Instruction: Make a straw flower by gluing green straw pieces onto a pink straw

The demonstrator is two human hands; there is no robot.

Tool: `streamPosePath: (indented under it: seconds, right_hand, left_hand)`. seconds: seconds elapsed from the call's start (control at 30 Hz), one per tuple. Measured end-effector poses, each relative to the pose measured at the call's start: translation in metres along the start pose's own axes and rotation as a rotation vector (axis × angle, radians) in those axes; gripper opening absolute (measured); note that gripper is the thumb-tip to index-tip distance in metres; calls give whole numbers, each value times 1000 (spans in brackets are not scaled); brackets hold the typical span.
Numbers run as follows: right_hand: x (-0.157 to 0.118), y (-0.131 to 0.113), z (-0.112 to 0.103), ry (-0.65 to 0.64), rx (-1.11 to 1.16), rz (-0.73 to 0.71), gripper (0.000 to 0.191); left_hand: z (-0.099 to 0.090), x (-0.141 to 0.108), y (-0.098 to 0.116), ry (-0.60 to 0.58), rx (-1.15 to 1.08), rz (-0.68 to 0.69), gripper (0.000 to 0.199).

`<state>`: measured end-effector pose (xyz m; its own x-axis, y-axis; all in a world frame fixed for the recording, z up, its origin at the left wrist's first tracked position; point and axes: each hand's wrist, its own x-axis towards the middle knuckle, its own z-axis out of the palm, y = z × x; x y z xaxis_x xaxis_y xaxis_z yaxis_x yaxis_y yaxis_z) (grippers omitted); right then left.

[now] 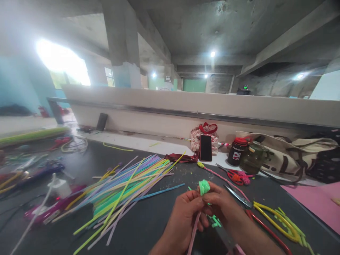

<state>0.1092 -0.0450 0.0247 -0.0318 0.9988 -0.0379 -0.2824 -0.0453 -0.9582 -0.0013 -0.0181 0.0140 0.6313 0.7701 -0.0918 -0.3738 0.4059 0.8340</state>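
Both my hands meet at the lower centre, closed on a pipe-cleaner flower. Its bright green coiled head [204, 187] sticks up above the fingers, and its pink stem [194, 232] runs down below. My left hand [186, 209] pinches it from the left, thumb near the base of the head. Against the head's right side press the fingers of my right hand [219, 200]. Short green pipe-cleaner pieces [215, 221] show beneath the hands. A blurred grey shape and a bit of pink lie under my right wrist; I cannot tell what they are.
Loose pipe cleaners [132, 187] fan across the table at left. Large scissors [239, 197] lie right of my hands, small scissors [235, 176] behind. Farther back are a yellow-tipped pink stem [221, 178], a phone [205, 148], a red-lidded bottle [236, 152], and a power strip [42, 214] far left.
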Motion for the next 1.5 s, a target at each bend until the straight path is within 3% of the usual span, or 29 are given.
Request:
streamPosePath:
  seconds: [0.57,0.7,0.8,0.87,1.1,1.33,1.5]
  right_hand:
    - [0,4,10,-87,141,-27,6]
    - [6,6,2,-66,67,-51,24]
    - [9,2,-11,-59,15,-104,47]
    - [8,-6,-18,-76,-9,-110,51]
    - [-8,-36,-19,-136,-31,-96,52]
    - [-3,-30,-21,-70,-5,18,36]
    - [0,-29,-23,2,-18,66,37]
  left_hand:
    - [0,1,0,117,79,56,19]
    - [-4,0,6,28,-2,24,21]
    - [-8,0,10,-107,-116,-47,25]
    - [-11,1,9,-184,-189,-98,26]
    - [-14,2,-4,-267,-261,-210,25]
    - [-6,2,-3,-286,-191,-244,23]
    - [-4,1,-1,-245,-170,-251,32]
